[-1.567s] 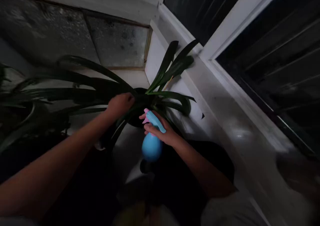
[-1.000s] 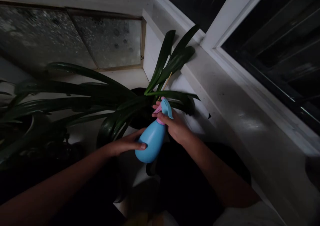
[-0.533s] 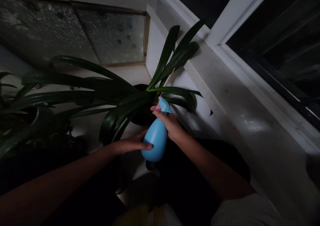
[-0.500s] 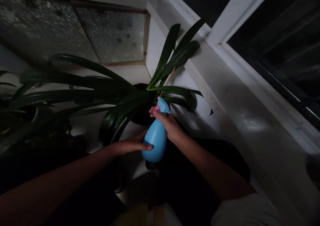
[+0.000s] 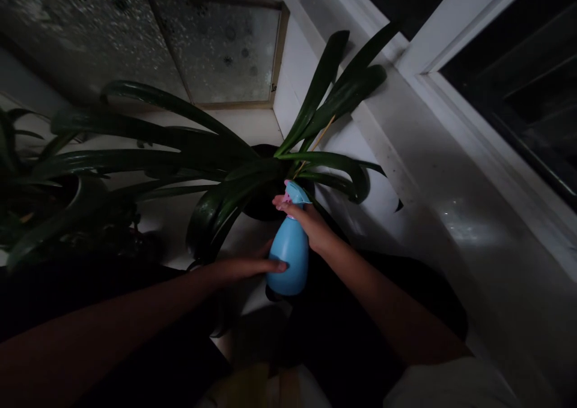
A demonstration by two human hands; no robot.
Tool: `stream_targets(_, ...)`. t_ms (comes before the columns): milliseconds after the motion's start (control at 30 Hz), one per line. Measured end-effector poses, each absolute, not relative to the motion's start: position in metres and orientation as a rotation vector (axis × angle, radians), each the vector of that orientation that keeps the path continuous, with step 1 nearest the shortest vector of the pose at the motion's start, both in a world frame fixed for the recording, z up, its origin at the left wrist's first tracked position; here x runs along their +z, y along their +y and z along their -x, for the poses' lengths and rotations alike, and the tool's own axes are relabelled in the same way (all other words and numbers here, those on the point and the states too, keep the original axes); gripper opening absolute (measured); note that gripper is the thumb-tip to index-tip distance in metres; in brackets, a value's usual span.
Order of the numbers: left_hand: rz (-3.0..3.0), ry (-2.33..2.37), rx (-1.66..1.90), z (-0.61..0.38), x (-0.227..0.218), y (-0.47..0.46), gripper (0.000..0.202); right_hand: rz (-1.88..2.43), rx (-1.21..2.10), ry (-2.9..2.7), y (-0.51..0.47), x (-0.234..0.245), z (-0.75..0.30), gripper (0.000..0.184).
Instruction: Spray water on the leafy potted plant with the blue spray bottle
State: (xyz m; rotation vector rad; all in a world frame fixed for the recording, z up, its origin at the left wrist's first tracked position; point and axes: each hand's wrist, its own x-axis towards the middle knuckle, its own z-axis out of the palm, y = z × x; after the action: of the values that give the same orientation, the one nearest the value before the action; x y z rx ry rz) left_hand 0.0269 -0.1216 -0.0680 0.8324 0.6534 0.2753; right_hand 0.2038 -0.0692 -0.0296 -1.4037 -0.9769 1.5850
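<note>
A blue spray bottle (image 5: 291,255) with a pink trigger is held between both my hands, nearly upright, its blue head tipped toward the plant. My right hand (image 5: 306,219) wraps the neck, with fingers at the trigger. Low on the body, my left hand (image 5: 259,267) grips from the left, thumb across the front; its other fingers are hidden behind the bottle. Just beyond the nozzle is a potted plant (image 5: 252,173) with long, strap-like dark green leaves. A thin yellowish stick (image 5: 320,137) leans among them, and the dark pot (image 5: 261,210) is partly covered by leaves.
More potted foliage (image 5: 85,216) stands at the left in shadow. A pale ledge (image 5: 406,155) runs along the right below a white-framed window (image 5: 451,29). Frosted, speckled panels (image 5: 220,47) stand at the back. The scene is dim.
The whole view has shifted, so the plant, ledge and bottle appear a little farther right. Both hands keep the same hold on the spray bottle.
</note>
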Motion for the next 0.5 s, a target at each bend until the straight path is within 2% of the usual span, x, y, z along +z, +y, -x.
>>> stream_targets(67, -0.835, 0.676, 0.275, -0.029, -0.065, -0.122, 0.118, 1.379, 1.614, -0.934, -0.067, -0.03, -0.206, 0.055)
stream_targets(133, -0.844, 0.715, 0.258, -0.03, -0.065, -0.123, 0.123, 1.34, 1.602, -0.923, -0.067, -0.032, -0.206, 0.054)
stream_targets(333, -0.855, 0.746, 0.27, -0.035, -0.07, -0.127, 0.125, 1.287, 1.538, -1.155, -0.072, -0.037, -0.206, 0.021)
stream_targets(433, -0.884, 0.717, 0.291, -0.036, -0.072, -0.132, 0.121, 1.245, 1.607, -1.192, -0.076, -0.033, -0.207, 0.02)
stream_targets(500, -0.9, 0.706, 0.3, -0.038, -0.078, -0.136, 0.122, 1.21, 1.694, -1.221, -0.077, -0.028, -0.207, 0.031)
